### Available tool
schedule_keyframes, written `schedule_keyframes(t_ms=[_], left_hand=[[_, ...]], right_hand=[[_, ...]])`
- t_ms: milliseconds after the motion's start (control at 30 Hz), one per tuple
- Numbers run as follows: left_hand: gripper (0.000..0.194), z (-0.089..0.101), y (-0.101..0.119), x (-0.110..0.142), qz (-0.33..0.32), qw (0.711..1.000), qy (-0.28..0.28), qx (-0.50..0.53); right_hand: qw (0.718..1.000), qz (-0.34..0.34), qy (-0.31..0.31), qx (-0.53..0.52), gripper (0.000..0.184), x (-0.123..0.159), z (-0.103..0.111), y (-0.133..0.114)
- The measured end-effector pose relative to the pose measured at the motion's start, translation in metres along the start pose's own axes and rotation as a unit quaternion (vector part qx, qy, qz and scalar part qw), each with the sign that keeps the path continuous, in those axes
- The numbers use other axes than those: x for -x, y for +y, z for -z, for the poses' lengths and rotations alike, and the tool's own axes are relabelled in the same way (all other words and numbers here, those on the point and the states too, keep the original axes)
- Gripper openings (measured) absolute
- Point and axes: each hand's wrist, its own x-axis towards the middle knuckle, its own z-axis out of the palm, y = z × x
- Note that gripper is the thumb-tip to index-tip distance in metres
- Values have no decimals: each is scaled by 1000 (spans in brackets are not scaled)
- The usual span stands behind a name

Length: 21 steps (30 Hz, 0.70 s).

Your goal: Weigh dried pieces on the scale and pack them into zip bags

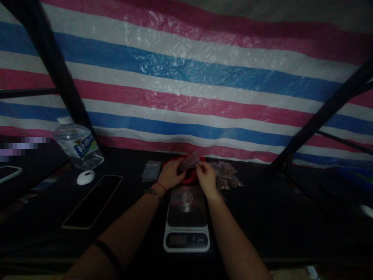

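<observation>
Both hands meet over a red tray (pixel 190 178) behind the scale. My left hand (pixel 172 174) is closed on the left side of a small clear plastic bag (pixel 190 160) with something dark low in it. My right hand (pixel 206 177) pinches the bag's right edge. A digital kitchen scale (pixel 187 217) lies between my forearms, with a small clear cup (pixel 187 198) on its plate. Several filled plastic bags (pixel 229 177) lie right of my right hand, and a stack of flat clear bags (pixel 151 171) lies left of my left hand.
On the left are a large plastic bottle (pixel 78 143), a white rounded object (pixel 86 177) and a dark-screened phone (pixel 93 201). Another phone (pixel 10 173) lies at the far left edge. Black frame bars (pixel 317 116) slant up before a striped tarp (pixel 186 89).
</observation>
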Motion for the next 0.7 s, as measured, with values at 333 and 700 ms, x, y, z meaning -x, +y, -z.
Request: schedule_keyframes(t_ms=[333,700], left_hand=[[55,2,0,-1,-6,999,35,24],[70,-10,-11,2,135,892,69,426]], right_hand=[[997,-51,7,-53,27,2,-4,-1],[989,-95,12,-116,30,-2,-4,9]])
